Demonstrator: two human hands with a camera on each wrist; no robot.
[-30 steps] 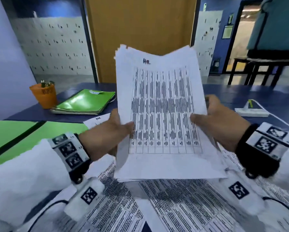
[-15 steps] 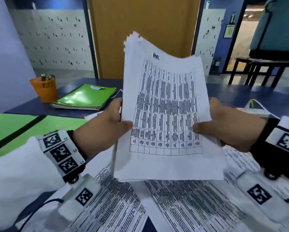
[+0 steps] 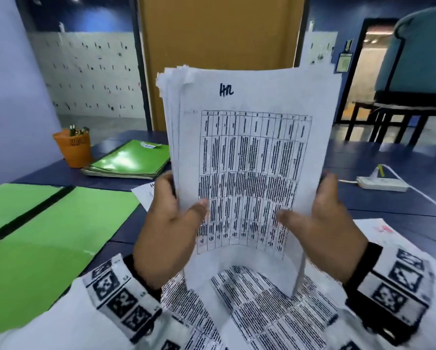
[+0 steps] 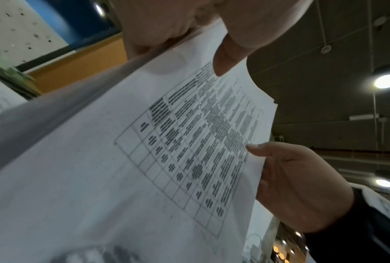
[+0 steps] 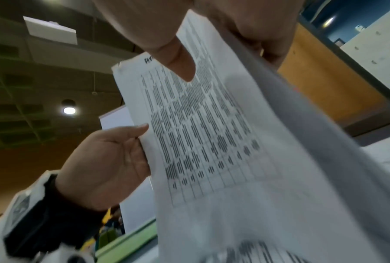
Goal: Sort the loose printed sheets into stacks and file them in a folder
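Your left hand [image 3: 166, 238] and right hand [image 3: 330, 233] each pinch a side edge of the stack of printed sheets [image 3: 249, 157], held upright over the loose sheets [image 3: 267, 306]. Tap its bottom edge square, then lay it in the open green folder [image 3: 47, 238] on the dark blue tabletop [image 3: 388, 188].

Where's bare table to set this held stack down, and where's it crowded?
Free: the open green folder on the left, its panels bare; dark table between the power strip and the loose sheets. Crowded: the near edge under both hands, covered by those sheets; far left holds the closed folder pile and orange pen cup.
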